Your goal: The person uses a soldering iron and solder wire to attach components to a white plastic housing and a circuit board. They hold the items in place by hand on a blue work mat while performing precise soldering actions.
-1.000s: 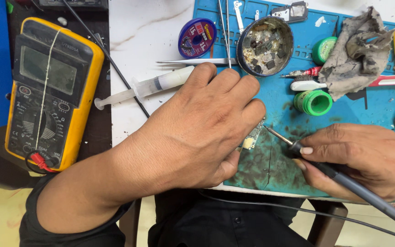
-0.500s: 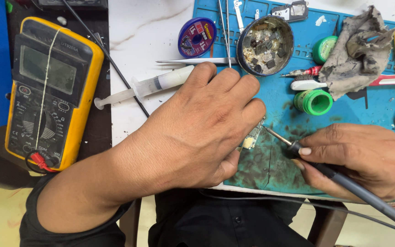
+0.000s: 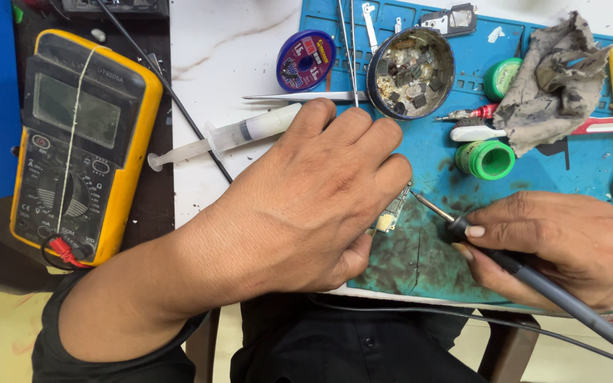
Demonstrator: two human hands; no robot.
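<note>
A small circuit board (image 3: 392,213) lies on the blue work mat (image 3: 420,255), mostly hidden under the left hand (image 3: 306,206), whose grip appears to pinch it at its near end, though the fingers cover the contact. The board's long axis runs from about seven o'clock to one o'clock. At three o'clock from it, the right hand (image 3: 555,245) closes its grip on the handle of a soldering iron (image 3: 477,237), its tip pointing toward ten o'clock and standing just beside the board's upper edge. The left hand is the nearer to the board. At twelve o'clock sits a round tin of small parts (image 3: 411,71), with a green pot (image 3: 487,157) at two o'clock beside a grey rag (image 3: 548,78). At ten o'clock a syringe (image 3: 228,135) lies on the white tabletop (image 3: 228,42), and a yellow multimeter (image 3: 79,142) rests at nine o'clock.
</note>
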